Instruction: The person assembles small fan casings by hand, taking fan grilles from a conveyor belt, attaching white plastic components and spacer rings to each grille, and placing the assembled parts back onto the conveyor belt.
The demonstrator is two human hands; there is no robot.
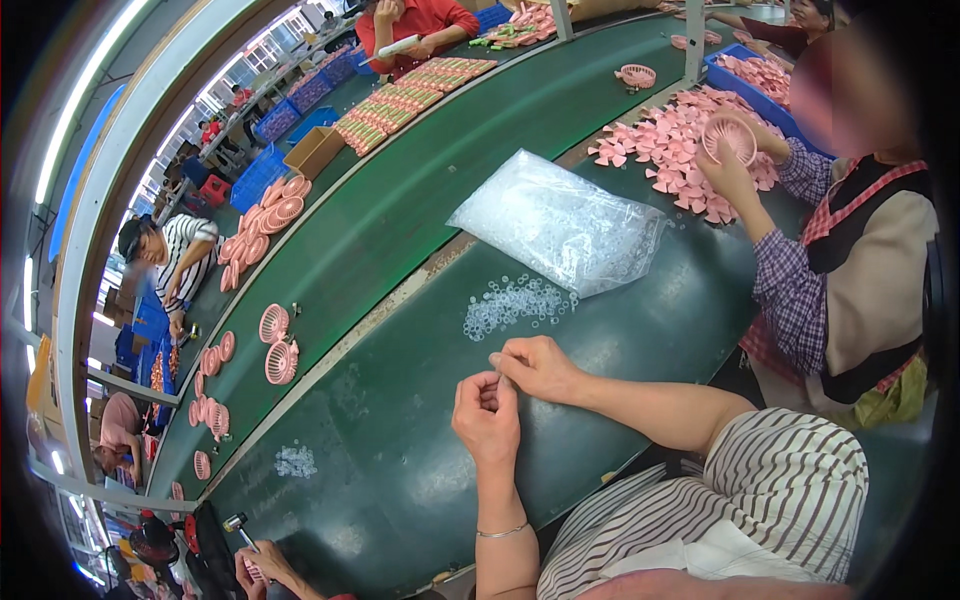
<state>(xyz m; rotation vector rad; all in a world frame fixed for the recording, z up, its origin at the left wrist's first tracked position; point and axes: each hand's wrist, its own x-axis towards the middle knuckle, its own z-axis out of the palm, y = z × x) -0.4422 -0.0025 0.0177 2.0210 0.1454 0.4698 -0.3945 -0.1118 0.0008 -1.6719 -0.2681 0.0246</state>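
Left hand (487, 418) and right hand (546, 368) meet at the fingertips above the worktop (380, 430); cannot tell what, if anything, they pinch. Clear rings (500, 312) lie loose just beyond, by the plastic bag (560, 225). Step: apparently fingertip handling; next move likely needs steady control.

Passage over tabletop (380, 420) left of left hand (487, 422); ring pile (512, 306), plastic bag (560, 222) block ahead.

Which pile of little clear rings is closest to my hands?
The larger pile, just beyond your right hand and beside the clear plastic bag; the smaller pile lies farther left.
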